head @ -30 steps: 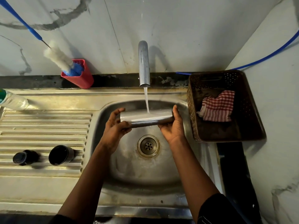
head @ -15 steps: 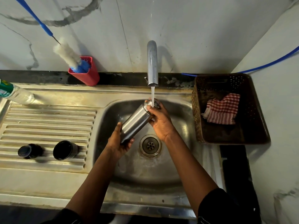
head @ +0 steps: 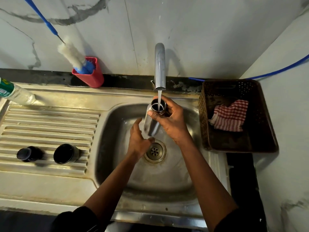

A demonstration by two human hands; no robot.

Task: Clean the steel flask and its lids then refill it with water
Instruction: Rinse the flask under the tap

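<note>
The steel flask (head: 151,124) stands nearly upright over the sink basin (head: 115,166), its open mouth under the running tap (head: 160,66), and water streams into it. My right hand (head: 173,123) grips the flask around its neck. At the flask's lower left side is my left hand (head: 138,139), its fingers loosely straight and its thumb touching the base. Two dark lids stand on the draining board at the left: a small cap (head: 27,154) and a wider cup lid (head: 65,154).
A red holder (head: 91,77) with a blue-handled bottle brush (head: 71,54) leans at the back wall. A plastic bottle (head: 15,94) lies at the far left. A brown basket (head: 267,131) holding a red checked cloth (head: 229,116) sits right of the basin. The drain (head: 155,151) lies under the flask.
The flask has turned from lying sideways under the stream to upright with its mouth under the tap. My right hand moved up to the neck, and my left hand loosened at the base.
</note>
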